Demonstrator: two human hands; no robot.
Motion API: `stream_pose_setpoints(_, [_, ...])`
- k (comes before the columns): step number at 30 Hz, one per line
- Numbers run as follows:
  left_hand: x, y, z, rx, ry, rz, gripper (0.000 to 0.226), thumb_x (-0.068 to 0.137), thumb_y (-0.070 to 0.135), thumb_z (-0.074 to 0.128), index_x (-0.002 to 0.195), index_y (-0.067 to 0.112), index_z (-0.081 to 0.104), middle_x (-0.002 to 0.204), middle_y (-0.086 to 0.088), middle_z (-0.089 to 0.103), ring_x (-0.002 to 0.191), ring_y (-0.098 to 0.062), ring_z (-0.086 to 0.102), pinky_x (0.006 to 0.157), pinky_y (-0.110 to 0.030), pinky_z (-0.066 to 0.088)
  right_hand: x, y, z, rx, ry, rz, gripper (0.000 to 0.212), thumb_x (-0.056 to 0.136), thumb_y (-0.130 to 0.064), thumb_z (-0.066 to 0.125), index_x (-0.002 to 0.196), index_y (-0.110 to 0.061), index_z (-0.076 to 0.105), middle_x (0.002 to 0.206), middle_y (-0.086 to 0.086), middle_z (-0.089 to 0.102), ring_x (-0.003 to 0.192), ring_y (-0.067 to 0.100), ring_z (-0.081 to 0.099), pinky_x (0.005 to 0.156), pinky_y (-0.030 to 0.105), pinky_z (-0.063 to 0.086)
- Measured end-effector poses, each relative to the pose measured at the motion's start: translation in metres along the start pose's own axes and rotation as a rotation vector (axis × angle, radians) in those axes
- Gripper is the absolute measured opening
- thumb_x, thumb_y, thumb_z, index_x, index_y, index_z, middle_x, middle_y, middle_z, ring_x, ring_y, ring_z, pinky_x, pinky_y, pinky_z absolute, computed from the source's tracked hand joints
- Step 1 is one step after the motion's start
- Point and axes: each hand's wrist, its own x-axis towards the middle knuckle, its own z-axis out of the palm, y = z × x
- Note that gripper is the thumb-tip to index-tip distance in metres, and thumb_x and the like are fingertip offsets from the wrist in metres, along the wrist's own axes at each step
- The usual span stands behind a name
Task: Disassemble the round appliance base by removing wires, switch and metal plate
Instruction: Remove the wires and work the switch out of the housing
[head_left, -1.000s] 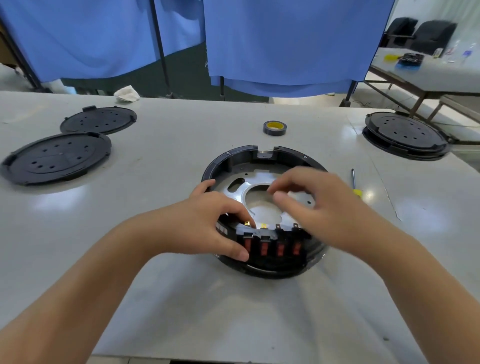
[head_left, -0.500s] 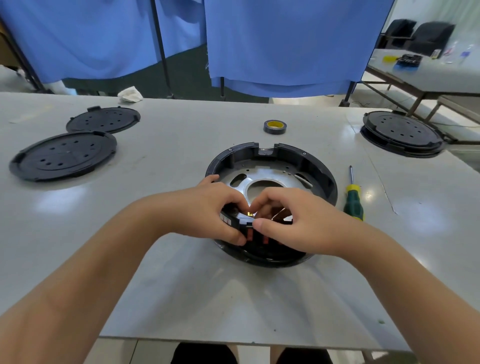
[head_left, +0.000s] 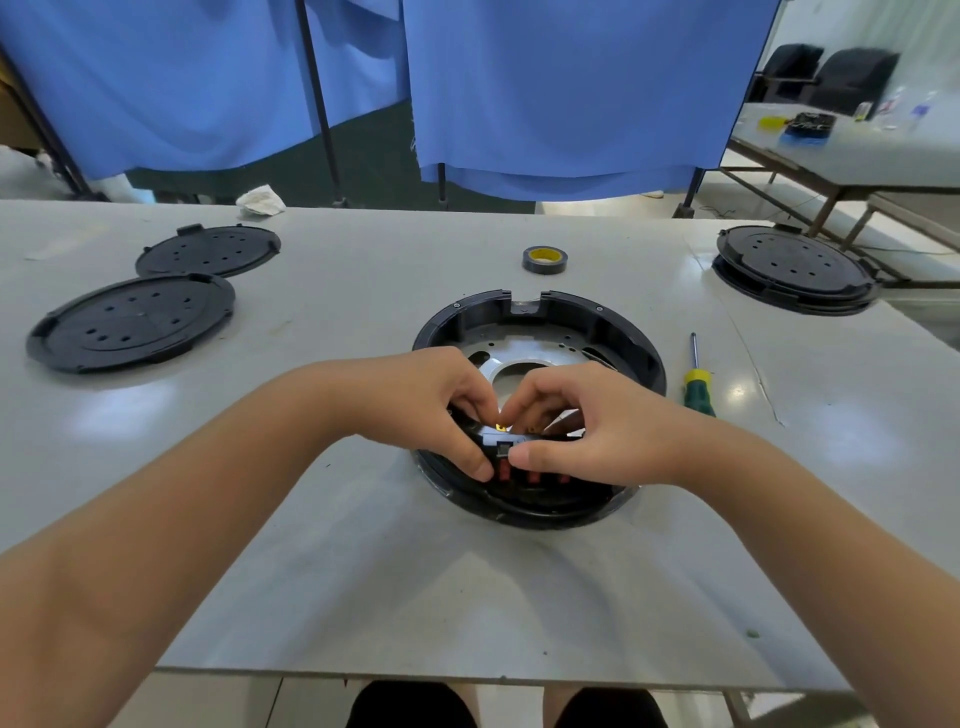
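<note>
The round base (head_left: 540, 332) sits open in the middle of the table (head_left: 467, 597), and the job looks only partly done. The left hand (head_left: 421, 405) and right hand (head_left: 592, 431) both curl their fingers round the switch block (head_left: 506, 441) at the near rim, pinching it. The metal plate (head_left: 498, 364) lies inside, not yet removed. A screwdriver (head_left: 696, 384) lies just beside the base.
</note>
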Motion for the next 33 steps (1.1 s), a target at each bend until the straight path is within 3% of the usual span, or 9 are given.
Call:
stream_pose_setpoints(6, [-0.001,-0.005,0.003,-0.028,0.028,0.001,0.015,0.071,0.03,0.081,0.082,0.033,0.07,0.085,0.013,0.072,0.081,-0.006,0.066,0.077,-0.027,0.05,0.001,0.003,0.0,0.021,-0.006,-0.01,0.022,0.079,-0.024,0.077,0.096,-0.023,0.062,0.085,-0.011,0.072,0.087,0.003,0.068,0.086,0.034,0.056])
stream_pose_setpoints(13, [0.001,-0.001,0.002,0.004,-0.004,-0.036,0.024,0.071,0.037,0.081,0.089,0.034,0.066,0.092,0.013,0.072,0.09,-0.009,0.066,0.087,-0.036,0.053,0.0,0.001,-0.007,-0.052,-0.039,-0.03,0.027,0.074,-0.028,0.082,0.096,-0.026,0.065,0.092,-0.016,0.069,0.093,-0.004,0.063,0.092,0.029,0.052])
stream_pose_setpoints(16, [0.007,0.01,-0.013,0.04,-0.176,-0.149,0.033,0.067,0.048,0.079,0.094,0.035,0.067,0.09,0.019,0.072,0.087,0.002,0.066,0.087,-0.028,0.05,0.0,0.0,-0.012,-0.073,-0.078,-0.037,0.026,0.074,-0.028,0.082,0.094,-0.027,0.067,0.094,-0.019,0.069,0.096,-0.009,0.062,0.089,0.014,0.048])
stream_pose_setpoints(19, [0.022,0.022,-0.029,0.022,-0.364,-0.201,0.017,0.078,0.047,0.068,0.083,0.03,0.07,0.071,0.023,0.067,0.071,0.005,0.061,0.078,-0.019,0.042,0.0,-0.002,-0.02,-0.113,-0.114,-0.041,0.024,0.074,-0.031,0.082,0.093,-0.033,0.068,0.094,-0.025,0.068,0.098,-0.012,0.059,0.085,0.005,0.042])
stream_pose_setpoints(22, [0.041,0.027,-0.029,-0.119,-0.507,-0.27,0.016,0.093,0.027,0.058,0.08,0.02,0.064,0.065,0.012,0.057,0.067,-0.007,0.051,0.067,-0.018,0.042,0.0,0.002,-0.03,-0.193,-0.138,-0.026,0.023,0.074,-0.035,0.08,0.093,-0.041,0.069,0.093,-0.027,0.065,0.098,-0.011,0.055,0.088,0.018,0.041])
stream_pose_setpoints(26, [0.054,0.024,-0.022,-0.272,-0.654,-0.3,0.017,0.097,0.021,0.051,0.084,0.014,0.06,0.072,0.003,0.05,0.068,-0.009,0.042,0.072,-0.022,0.037,-0.001,0.012,-0.036,-0.219,-0.158,0.02,0.03,0.073,-0.041,0.079,0.101,-0.043,0.068,0.107,-0.022,0.063,0.107,-0.003,0.055,0.1,0.033,0.042])
stream_pose_setpoints(31, [0.058,0.016,-0.019,-0.33,-0.633,-0.28,0.023,0.096,0.022,0.051,0.075,0.016,0.057,0.064,0.007,0.044,0.061,-0.006,0.039,0.065,-0.017,0.039,-0.002,0.012,-0.04,-0.079,-0.099,-0.004,0.021,0.078,-0.049,0.061,0.095,-0.043,0.07,0.093,-0.034,0.062,0.086,-0.019,0.055,0.073,0.011,0.038])
stream_pose_setpoints(33, [0.058,0.015,-0.018,-0.328,-0.638,-0.268,0.027,0.096,0.023,0.051,0.069,0.018,0.055,0.062,0.008,0.042,0.059,-0.006,0.037,0.064,-0.017,0.038,-0.001,0.012,-0.037,-0.053,-0.047,-0.004,0.016,0.085,-0.044,0.057,0.093,-0.039,0.07,0.087,-0.032,0.063,0.072,-0.018,0.055,0.064,0.012,0.037])
